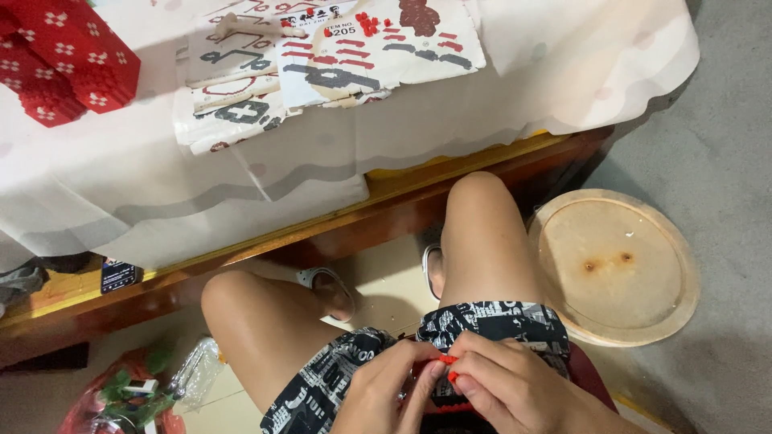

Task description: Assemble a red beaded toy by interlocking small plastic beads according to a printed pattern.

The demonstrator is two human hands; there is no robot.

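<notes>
Small red pieces (447, 368) are seen pinched between the fingertips of both hands low over the lap, just above black-and-white patterned shorts (482, 321). The left hand (384, 387) is curled with its fingers bent inward, thumb and forefinger closed on the pieces from one side, while the right hand (515, 390) is arched over from the other, its fingertips pressed together on the same spot. A slip looks likely to be caused by so narrow a grip: a piece could be dropped between the knees onto the tiled floor (386, 277) near the sandals (326, 285), or lost toward the plastic bag (133, 394) at the left. Too hard a squeeze could also be expected to pop the pieces apart. On the cloth-covered table (338, 161) ahead, printed sheets (322, 64) and a red block model with white crosses (56, 56) are left well apart from the hands, and a round wooden stool top (615, 265) is seen beside the right knee
</notes>
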